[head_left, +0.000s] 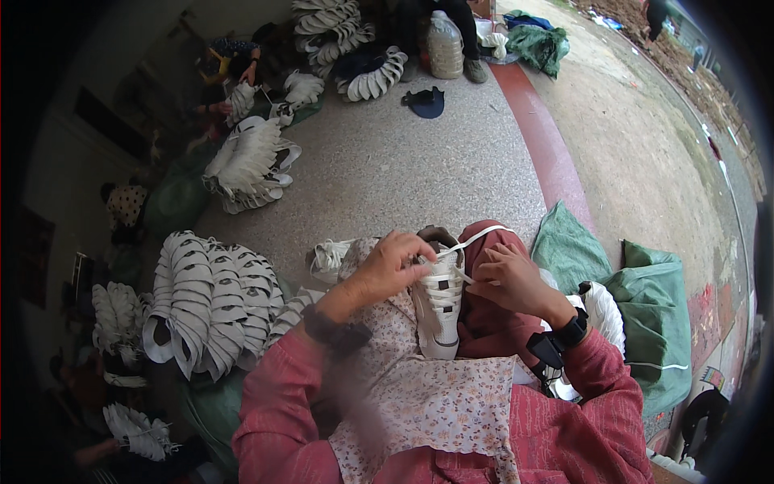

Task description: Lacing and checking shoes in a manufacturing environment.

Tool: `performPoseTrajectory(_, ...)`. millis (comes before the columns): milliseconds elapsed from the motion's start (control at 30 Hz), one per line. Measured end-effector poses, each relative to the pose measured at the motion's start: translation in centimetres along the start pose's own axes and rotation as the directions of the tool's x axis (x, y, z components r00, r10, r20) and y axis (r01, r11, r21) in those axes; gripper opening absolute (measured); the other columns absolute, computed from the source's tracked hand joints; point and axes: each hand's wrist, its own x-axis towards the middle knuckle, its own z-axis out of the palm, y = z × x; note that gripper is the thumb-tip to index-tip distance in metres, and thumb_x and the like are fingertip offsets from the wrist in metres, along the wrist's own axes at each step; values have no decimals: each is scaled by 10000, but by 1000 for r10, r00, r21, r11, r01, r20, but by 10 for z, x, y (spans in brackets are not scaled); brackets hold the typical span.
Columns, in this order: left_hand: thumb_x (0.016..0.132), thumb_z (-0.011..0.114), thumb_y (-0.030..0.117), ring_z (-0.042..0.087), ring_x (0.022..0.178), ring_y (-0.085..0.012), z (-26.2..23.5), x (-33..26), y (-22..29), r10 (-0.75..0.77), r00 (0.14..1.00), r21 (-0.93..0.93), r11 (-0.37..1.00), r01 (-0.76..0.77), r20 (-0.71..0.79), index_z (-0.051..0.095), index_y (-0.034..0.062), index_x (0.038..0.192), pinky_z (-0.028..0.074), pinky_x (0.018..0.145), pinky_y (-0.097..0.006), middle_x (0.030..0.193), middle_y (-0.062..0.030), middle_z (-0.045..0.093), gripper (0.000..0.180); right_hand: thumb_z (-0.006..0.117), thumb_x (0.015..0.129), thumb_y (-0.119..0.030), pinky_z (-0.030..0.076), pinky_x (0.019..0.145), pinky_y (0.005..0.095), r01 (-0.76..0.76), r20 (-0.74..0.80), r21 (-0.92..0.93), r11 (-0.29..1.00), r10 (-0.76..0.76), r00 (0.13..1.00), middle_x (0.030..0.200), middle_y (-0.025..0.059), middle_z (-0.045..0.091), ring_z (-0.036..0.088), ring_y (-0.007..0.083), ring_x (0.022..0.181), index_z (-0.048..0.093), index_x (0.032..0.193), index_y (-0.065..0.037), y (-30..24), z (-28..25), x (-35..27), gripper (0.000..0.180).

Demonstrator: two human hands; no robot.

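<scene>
A white shoe upper (438, 319) with a dark collar lies on my lap, its toe toward me. White lacing crosses its tongue. At the eyelets near the collar, my left hand (393, 264) is closed, fingertips pinching the white shoelace (481, 235). That lace arcs up and over to the right. My right hand (513, 280) is on the shoe's other side, thumb and fingers closed on a stretch of lace by the upper eyelets. The exact pinch of each hand is partly hidden by the fingers. A floral apron (439, 403) covers my lap.
Nested stacks of white shoe uppers (214, 302) stand at my left, with another stack (251, 165) farther off. Green sacks (651, 323) lie at my right beside more white uppers (603, 315). Across the speckled floor (419, 161) are a large plastic bottle (446, 44) and seated people.
</scene>
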Motion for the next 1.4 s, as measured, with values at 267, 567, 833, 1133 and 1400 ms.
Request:
performPoseTrajectory(267, 981, 571, 218, 585, 970, -172, -9, 13, -38, -238, 955, -328, 900, 286, 179, 653, 42, 1031, 456, 897, -311, 984, -49, 621, 201, 582, 1001, -287, 425, 620, 201, -375, 201, 833, 408, 409, 890, 750, -27, 576, 526, 50, 680, 629, 913, -43, 1, -16, 14, 264)
performPoseTrajectory(567, 995, 540, 327, 502, 881, -214, 7, 15, -54, -49, 975, -95, 993, 71, 217, 674, 50, 843, 409, 846, -345, 848, -53, 552, 343, 532, 1015, -249, 494, 592, 256, -109, 152, 986, -127, 412, 898, 706, -6, 529, 527, 107, 592, 574, 905, -45, 40, -31, 19, 236)
performPoseTrajectory(833, 960, 582, 328, 516, 924, -222, -7, 13, -42, -67, 954, -149, 982, 115, 292, 672, 45, 927, 416, 862, -343, 896, -63, 571, 299, 556, 1005, -223, 486, 644, 280, -105, 81, 993, 45, 372, 925, 770, 25, 591, 599, 139, 687, 556, 1259, 10, 28, -53, 32, 345)
performPoseTrajectory(1133, 769, 778, 164, 547, 1118, -228, 5, -26, -8, -38, 999, -60, 997, 39, 10, 644, 95, 914, 449, 941, -342, 1164, -55, 574, 209, 660, 839, -85, 505, 714, 378, -1, -212, 314, 949, 71, 975, 913, 122, 679, 649, 305, 844, 683, 994, -41, 23, -14, 16, 163)
performPoseTrajectory(1400, 765, 757, 157, 530, 1080, -258, 11, -27, 5, -58, 997, 75, 995, 62, -56, 628, 64, 839, 431, 928, -361, 1138, -72, 556, 175, 671, 820, -157, 412, 914, 391, 92, -103, 159, 983, -76, 992, 930, 72, 672, 618, 266, 965, 674, 912, -85, 25, 25, 16, 117)
